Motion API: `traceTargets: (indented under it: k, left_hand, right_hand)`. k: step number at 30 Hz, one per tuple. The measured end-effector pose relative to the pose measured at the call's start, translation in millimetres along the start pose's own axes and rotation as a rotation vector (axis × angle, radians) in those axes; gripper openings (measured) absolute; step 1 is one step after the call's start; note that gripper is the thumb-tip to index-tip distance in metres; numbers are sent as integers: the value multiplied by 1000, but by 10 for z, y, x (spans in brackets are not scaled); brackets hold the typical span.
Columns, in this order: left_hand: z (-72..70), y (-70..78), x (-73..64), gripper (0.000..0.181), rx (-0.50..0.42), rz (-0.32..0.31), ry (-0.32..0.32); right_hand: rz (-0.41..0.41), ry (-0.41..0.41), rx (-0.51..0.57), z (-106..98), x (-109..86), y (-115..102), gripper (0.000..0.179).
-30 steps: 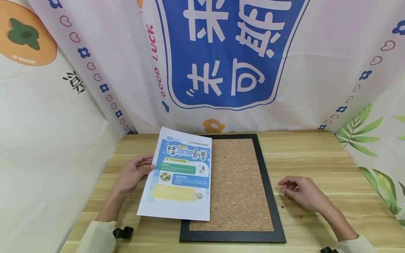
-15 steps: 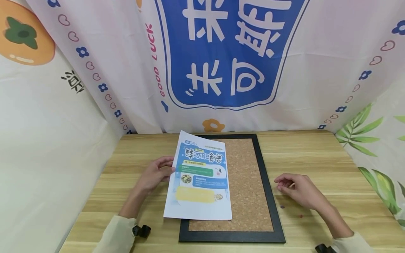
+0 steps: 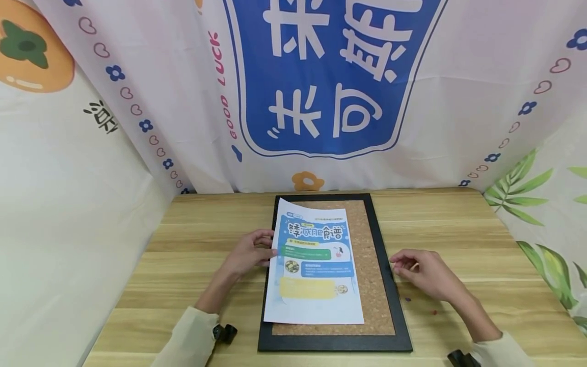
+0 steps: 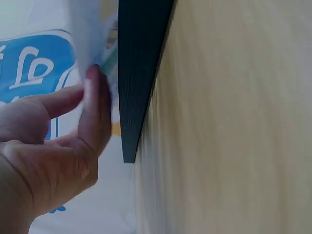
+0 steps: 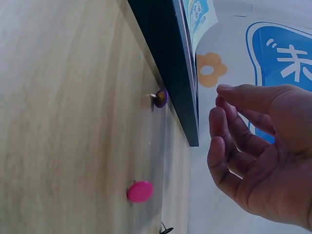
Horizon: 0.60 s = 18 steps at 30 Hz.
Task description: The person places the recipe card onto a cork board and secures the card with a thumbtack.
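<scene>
My left hand [image 3: 247, 252] pinches the left edge of a printed paper sheet [image 3: 316, 303] between thumb and fingers. The sheet, blue with green and yellow panels, lies slightly tilted over the left and middle of a black-framed cork board [image 3: 373, 275]. Its upper left corner curls up. Seen from the left wrist, the fingers [image 4: 95, 117] grip the sheet beside the board's black frame [image 4: 139, 73]. Just right of the frame, my right hand [image 3: 426, 272] hovers with loosely curled fingers. In the right wrist view, its thumb and forefinger tips meet, and nothing shows between them.
On the table [image 3: 472, 224], a purple thumbtack [image 5: 161, 98] lies close to the frame's right side. Nearer stands a pink thumbtack [image 5: 140, 191], and a dark one [image 5: 166, 230] shows at the lower edge. A printed curtain [image 3: 202, 127] hangs behind the table.
My left hand has carried the sheet rightward, from the board's left edge onto the cork, and lowered it. My right hand has drifted slightly left, towards the frame.
</scene>
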<state>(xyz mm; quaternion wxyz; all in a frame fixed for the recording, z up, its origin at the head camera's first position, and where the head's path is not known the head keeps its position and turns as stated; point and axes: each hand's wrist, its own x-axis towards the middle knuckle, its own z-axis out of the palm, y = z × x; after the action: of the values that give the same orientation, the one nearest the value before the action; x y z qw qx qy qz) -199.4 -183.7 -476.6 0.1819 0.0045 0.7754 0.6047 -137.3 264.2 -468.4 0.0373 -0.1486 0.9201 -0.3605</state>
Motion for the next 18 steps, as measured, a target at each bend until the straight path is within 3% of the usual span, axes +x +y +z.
traceTargets:
  k: [9,18]
  left_hand:
    - [228,73,87,66,172,6,-25]
    - [370,118,139,75,244,50,-120]
  right_hand:
    - [-13,-11,0,30,28,-55,13]
    - [0,-20,-12,45,72,-137,14]
